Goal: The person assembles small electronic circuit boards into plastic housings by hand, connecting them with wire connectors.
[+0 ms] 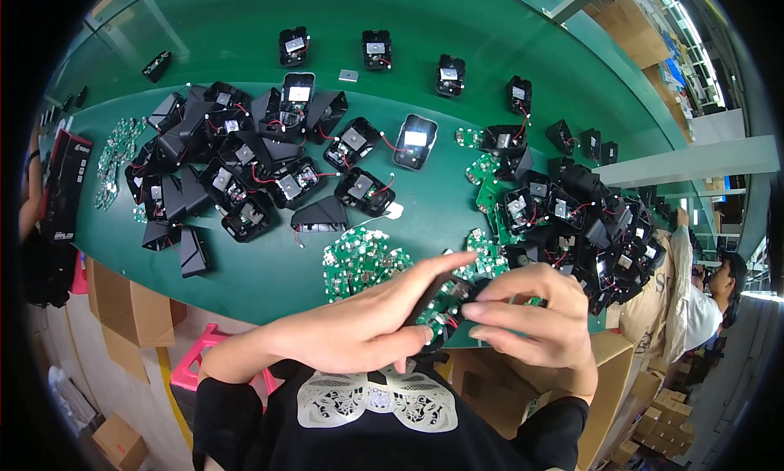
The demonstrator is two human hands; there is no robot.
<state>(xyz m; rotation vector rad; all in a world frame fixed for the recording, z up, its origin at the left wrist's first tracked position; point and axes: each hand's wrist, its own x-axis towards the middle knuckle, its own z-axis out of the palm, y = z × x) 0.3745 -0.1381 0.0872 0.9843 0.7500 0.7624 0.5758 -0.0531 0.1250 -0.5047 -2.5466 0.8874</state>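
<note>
My left hand [359,328] grips a black plastic housing [419,308] near the table's front edge, thumb across its near side and fingers along its far side. A green circuit board [442,308] shows inside the housing, with red wire beside it. My right hand [539,316] is closed, fingertips pinched together at the housing's right end. What those fingertips hold, if anything, is hidden. Just beyond my left hand lies a pile of green circuit boards [359,258]. More loose circuit boards [487,254] lie beyond my right hand.
Black housings with red wires are heaped at left [192,136] and right [584,209] on the green table [286,283]. Single housings [376,50] stand on the far strip. A pink stool [193,361] and cardboard boxes [131,303] flank me. Another person [698,308] is at right.
</note>
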